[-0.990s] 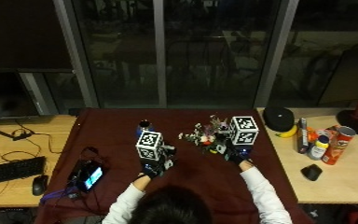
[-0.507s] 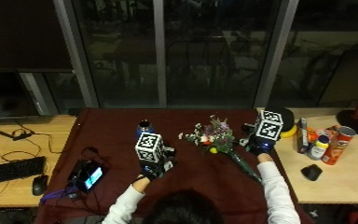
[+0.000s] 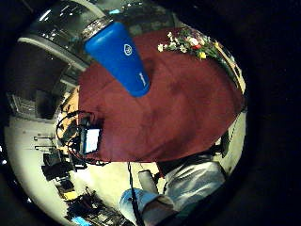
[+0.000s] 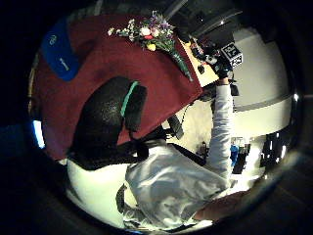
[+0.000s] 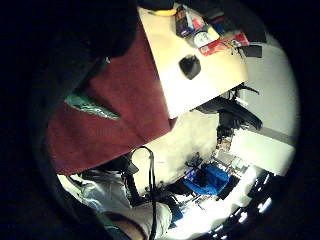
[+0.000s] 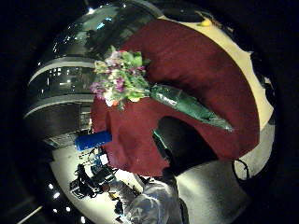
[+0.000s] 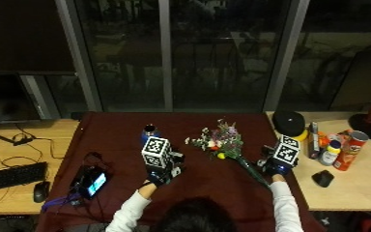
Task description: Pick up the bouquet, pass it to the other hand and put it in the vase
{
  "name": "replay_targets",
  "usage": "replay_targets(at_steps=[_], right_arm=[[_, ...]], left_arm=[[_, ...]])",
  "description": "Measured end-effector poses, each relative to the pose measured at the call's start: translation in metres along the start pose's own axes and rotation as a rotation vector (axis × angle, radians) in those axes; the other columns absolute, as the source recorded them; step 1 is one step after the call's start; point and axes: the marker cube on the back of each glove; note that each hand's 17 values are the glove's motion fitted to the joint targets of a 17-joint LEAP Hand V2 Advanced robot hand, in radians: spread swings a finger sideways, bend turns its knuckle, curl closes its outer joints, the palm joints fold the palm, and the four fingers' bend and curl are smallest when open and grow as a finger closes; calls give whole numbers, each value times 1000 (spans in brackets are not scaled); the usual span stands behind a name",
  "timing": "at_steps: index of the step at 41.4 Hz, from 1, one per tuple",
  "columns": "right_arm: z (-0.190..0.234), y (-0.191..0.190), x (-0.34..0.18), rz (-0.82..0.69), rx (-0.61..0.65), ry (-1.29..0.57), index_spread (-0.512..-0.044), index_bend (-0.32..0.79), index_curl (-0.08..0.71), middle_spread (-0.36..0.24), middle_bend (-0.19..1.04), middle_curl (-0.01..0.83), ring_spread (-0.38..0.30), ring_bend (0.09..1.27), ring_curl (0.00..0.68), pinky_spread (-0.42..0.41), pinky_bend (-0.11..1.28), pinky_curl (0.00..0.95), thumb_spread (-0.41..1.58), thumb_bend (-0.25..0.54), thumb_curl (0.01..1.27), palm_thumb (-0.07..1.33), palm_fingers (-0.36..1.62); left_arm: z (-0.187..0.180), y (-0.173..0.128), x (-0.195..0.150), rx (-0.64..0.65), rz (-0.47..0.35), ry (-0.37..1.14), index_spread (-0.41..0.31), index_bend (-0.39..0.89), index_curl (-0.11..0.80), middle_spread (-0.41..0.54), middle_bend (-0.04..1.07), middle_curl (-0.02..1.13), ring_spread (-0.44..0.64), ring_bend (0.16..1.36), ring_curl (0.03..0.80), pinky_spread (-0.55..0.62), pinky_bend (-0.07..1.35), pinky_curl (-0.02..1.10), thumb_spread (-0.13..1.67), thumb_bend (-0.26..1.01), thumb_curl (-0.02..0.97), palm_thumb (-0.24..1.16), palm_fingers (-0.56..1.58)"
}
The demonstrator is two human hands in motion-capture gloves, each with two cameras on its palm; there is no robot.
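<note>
The bouquet (image 7: 221, 142) lies on the dark red tablecloth (image 7: 115, 140), flowers toward the window and its green-wrapped stem (image 7: 253, 171) pointing back at me. My right hand (image 7: 274, 166) hovers beside the stem's end with nothing between its fingers. In the right thumb side palm view the bouquet (image 6: 122, 80) lies flat, with the wrap (image 6: 187, 106) just beyond my thumb (image 6: 180, 144). The blue vase (image 7: 149, 132) stands upright left of the flowers. Just in front of the vase, my left hand (image 7: 160, 170) holds nothing; its palm view shows the vase (image 3: 121, 56) and bouquet (image 3: 190, 41).
A small lit device (image 7: 92, 181) with cables sits on the cloth's left part. The wooden table at the right carries a black and yellow object (image 7: 290, 123), a bottle (image 7: 330, 152), a chips can (image 7: 351, 150) and a black mouse (image 7: 322, 179). A keyboard (image 7: 12, 175) lies far left.
My right hand has swung from beside the flowers out to the right, then back toward me to the stem's end. The bouquet, vase and left hand stay put.
</note>
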Motion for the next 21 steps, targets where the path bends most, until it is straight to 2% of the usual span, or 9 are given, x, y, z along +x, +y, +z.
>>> replay_targets(at_steps=[10,21], right_arm=[[70,-14,12,4,-70,-53,-195,55,73,-8,288,391,-27,715,371,145,762,374,1009,-26,322,498,510],[108,-17,16,58,-90,-20,-197,45,72,-26,305,405,-55,728,380,103,765,369,1001,-18,336,535,555]], left_arm=[[12,-3,-1,-35,2,-8,-22,143,303,91,199,380,265,439,273,310,194,305,1126,-21,301,326,390],[18,-3,-1,-50,7,-4,-22,149,308,91,197,387,265,439,276,310,189,311,1127,-21,306,325,389]])
